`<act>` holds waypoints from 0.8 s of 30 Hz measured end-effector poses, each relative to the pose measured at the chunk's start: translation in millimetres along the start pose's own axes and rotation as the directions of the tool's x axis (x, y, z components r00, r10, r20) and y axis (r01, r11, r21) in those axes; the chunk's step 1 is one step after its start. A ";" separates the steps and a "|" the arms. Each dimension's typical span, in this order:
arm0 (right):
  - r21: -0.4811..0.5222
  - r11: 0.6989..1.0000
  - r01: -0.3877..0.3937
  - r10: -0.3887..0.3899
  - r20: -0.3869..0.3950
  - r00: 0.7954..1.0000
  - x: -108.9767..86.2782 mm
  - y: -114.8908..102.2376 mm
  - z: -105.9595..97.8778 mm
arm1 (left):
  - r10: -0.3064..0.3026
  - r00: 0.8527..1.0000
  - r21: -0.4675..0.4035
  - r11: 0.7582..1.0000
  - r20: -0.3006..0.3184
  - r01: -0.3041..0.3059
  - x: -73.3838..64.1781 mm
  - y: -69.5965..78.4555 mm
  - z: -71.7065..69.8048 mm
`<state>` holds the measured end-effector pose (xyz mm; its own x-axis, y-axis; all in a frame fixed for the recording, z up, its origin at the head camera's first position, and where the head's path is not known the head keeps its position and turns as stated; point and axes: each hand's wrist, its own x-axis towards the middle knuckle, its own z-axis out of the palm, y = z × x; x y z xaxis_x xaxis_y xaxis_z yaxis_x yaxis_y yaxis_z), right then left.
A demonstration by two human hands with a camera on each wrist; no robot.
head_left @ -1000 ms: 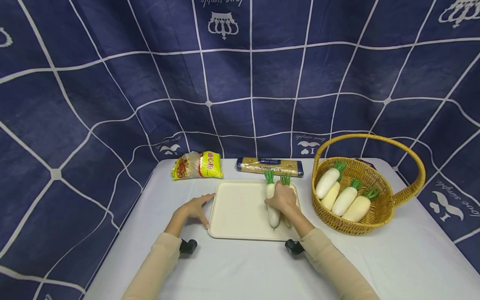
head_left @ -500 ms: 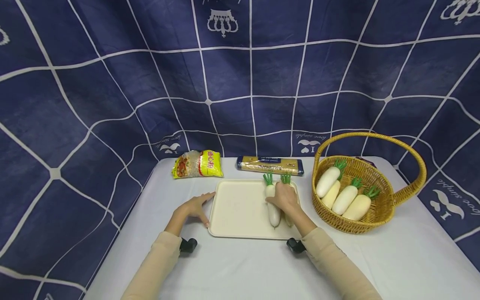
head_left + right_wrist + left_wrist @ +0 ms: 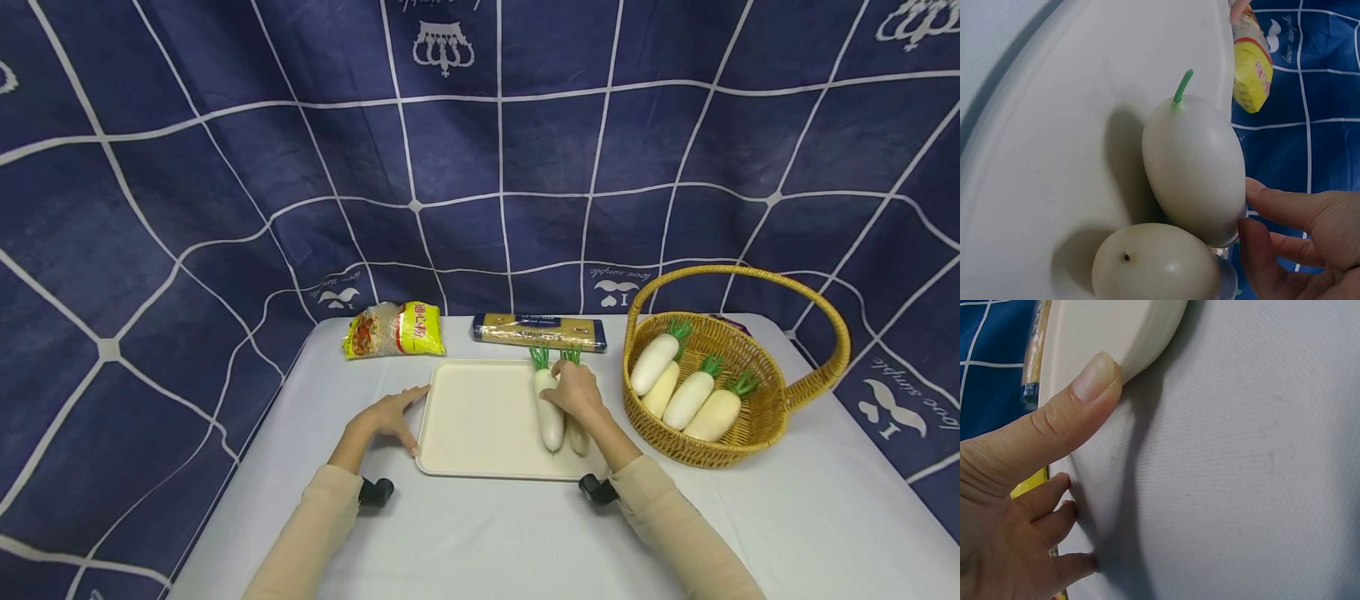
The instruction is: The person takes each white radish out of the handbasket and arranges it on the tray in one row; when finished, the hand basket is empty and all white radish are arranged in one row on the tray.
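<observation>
Right hand (image 3: pixel 579 392) loosely touching white radish (image 3: pixel 1194 165); left thumb (image 3: pixel 1072 403) pressed against tray (image 3: pixel 480 417), fingers spread, visible only from wrist.

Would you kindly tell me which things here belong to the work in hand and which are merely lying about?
In hand:
- two white toy radishes under the right hand
- cream plastic tray, touched by the left hand
- woven wicker basket of radishes

Lying about:
- yellow noodle packet
- spaghetti pack

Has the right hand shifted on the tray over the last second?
Yes. The right hand has slid slightly right toward the basket, uncovering more of the left radish on the tray.
</observation>
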<state>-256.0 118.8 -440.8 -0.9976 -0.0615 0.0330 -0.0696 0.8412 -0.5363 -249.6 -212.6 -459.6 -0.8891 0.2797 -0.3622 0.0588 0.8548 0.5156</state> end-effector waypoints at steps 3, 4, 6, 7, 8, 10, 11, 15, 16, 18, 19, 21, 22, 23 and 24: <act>0.018 1.000 0.007 -0.007 0.000 1.000 1.4 2.6 0.9 | 0.014 1.000 -0.006 1.000 0.004 -0.014 -1.7 0.5 -1.3; 0.023 1.000 0.013 -0.013 0.000 1.000 1.5 3.3 0.8 | 0.019 1.000 -0.010 1.000 0.006 -0.019 -1.8 0.1 -1.5; 0.028 0.999 0.030 -0.031 0.002 1.000 1.6 5.3 0.6 | 0.025 1.000 -0.007 1.000 0.005 -0.025 -1.9 -0.2 -1.3; 0.027 0.999 0.044 -0.044 0.002 0.999 1.3 6.2 0.3 | 0.026 1.000 -0.004 1.000 0.005 -0.026 -1.7 -0.3 -1.1; 0.029 0.998 0.053 -0.054 0.003 0.999 1.0 6.9 0.0 | 0.025 1.000 -0.001 1.000 0.003 -0.025 -1.0 -0.6 -0.6; 0.038 0.997 0.064 -0.064 0.009 0.998 0.0 8.3 -0.7 | 0.013 1.000 -0.003 1.000 0.000 -0.013 1.0 -2.3 0.4; 0.041 0.997 0.064 -0.065 0.010 0.998 -0.8 8.9 -1.3 | 0.010 1.000 0.002 1.000 -0.003 -0.010 1.3 -2.4 0.8; 0.111 0.993 0.042 -0.045 0.030 0.999 -5.3 9.9 -6.8 | -0.001 1.000 0.013 1.000 -0.008 0.002 1.7 -2.3 1.2; 0.130 0.990 0.045 -0.050 0.032 0.998 -6.5 10.1 -9.2 | -0.002 1.000 0.014 1.000 -0.008 0.002 1.3 -1.8 0.9; 0.173 0.983 0.059 -0.066 0.035 0.997 -8.6 10.4 -14.9 | -0.001 1.000 0.013 1.000 -0.008 0.001 0.5 -0.8 0.3; 0.193 0.979 0.066 -0.074 0.034 0.997 -9.6 10.6 -18.4 | 0.000 1.000 0.013 1.000 -0.008 0.000 0.1 -0.5 0.0; 0.228 0.968 0.101 -0.108 0.017 0.994 -11.5 10.9 -27.3 | 0.002 1.000 0.012 1.000 -0.008 -0.002 -0.3 0.0 -0.2; 0.240 0.963 0.121 -0.125 0.003 0.992 -12.4 12.1 -32.0 | 0.002 1.000 0.013 1.000 -0.008 -0.002 -0.4 0.1 -0.2; 0.253 0.957 0.140 -0.141 -0.014 0.990 -13.6 12.9 -37.3 | 0.003 1.000 0.014 1.000 -0.008 -0.003 -0.4 0.1 -0.2; 0.268 0.951 0.156 -0.154 -0.026 0.988 -14.7 14.3 -43.0 | 0.001 1.000 0.014 1.000 -0.006 -0.001 -0.4 0.2 -0.2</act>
<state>-242.5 154.9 -412.8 -0.9747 -0.1763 0.1374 -0.2199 0.6461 -0.7309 -249.4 -212.5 -459.2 -0.8920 0.2775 -0.3568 0.0657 0.8607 0.5049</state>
